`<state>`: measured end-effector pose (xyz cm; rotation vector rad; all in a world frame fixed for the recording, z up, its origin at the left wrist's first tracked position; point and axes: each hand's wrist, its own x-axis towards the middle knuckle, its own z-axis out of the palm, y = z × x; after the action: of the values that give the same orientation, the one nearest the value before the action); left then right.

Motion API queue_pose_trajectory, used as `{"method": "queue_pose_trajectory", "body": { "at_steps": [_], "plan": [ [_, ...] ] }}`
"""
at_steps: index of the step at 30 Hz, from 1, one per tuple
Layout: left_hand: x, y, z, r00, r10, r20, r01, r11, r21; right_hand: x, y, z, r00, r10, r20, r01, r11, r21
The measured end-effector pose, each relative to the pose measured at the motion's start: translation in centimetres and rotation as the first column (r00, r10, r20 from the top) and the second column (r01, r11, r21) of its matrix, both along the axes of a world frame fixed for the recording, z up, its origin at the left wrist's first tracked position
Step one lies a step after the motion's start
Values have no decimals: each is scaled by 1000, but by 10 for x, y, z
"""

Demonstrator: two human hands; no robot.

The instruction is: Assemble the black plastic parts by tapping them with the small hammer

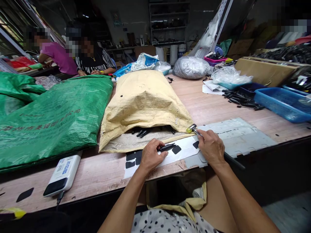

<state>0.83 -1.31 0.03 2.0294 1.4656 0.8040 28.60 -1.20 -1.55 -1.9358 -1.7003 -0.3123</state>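
My left hand point(151, 156) pinches a slim black clip-like piece point(168, 147) above a white sheet point(186, 144) at the table's front edge. Closed around a small hammer point(191, 128), my right hand point(211, 147) is just to the right of it. The hammer has a metal head with a yellow face, and its dark handle sticks out behind my hand. Black rounded-square patches point(176, 149) lie on the sheet, some beside my left hand. Right behind both hands lies a cream woven sack point(145, 106), its mouth toward me, with several black pieces point(143, 133) inside.
A green sack point(55, 113) and a white power bank point(64, 174) with a cable lie left. On the right are a grey sheet point(243, 132), a pile of black pieces point(243, 99) and a blue tray point(282, 103). Two people sit across at the far left. An open bag hangs at my lap.
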Motion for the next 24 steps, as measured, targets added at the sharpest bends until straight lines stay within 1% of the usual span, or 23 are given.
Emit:
{"method": "queue_pose_trajectory", "body": {
  "at_steps": [3,8,11,14,16,18,19,20,21,22,24],
  "plan": [
    [1,0,-1,1000,0,2,0,1000,16,-2,-1,-4,999,-7,42,6,1000,14],
    [1,3,-4,1000,-6,-8,6,1000,22,-3,-2,-3,997,-18,79,18,1000,3],
    [-1,-1,-1,999,-35,3,35,999,25,-3,-2,-2,996,-27,87,27,1000,-4],
    [0,-21,14,994,-104,13,104,995,7,-4,-3,-1,996,-20,83,21,1000,-11],
    [2,-45,29,975,-218,29,220,972,-76,-4,-3,-2,997,-17,80,18,1000,-7],
    [5,-69,39,929,-364,59,368,906,-211,-4,-3,-2,996,-23,81,23,1000,-1],
    [7,-80,41,905,-421,62,421,863,-278,-3,-3,-3,996,-26,83,26,1000,1],
    [8,-90,40,889,-456,47,444,829,-340,-3,-2,-3,996,-30,83,30,1000,1],
    [9,-97,35,882,-471,11,437,809,-394,-3,-2,-3,996,-33,83,33,999,0],
    [9,-102,26,884,-466,-43,403,803,-439,-4,-2,-3,996,-36,80,36,999,0],
    [10,-108,-1,891,-423,-167,286,807,-517,-4,-2,-3,997,-35,72,35,999,3]
  ]
}}
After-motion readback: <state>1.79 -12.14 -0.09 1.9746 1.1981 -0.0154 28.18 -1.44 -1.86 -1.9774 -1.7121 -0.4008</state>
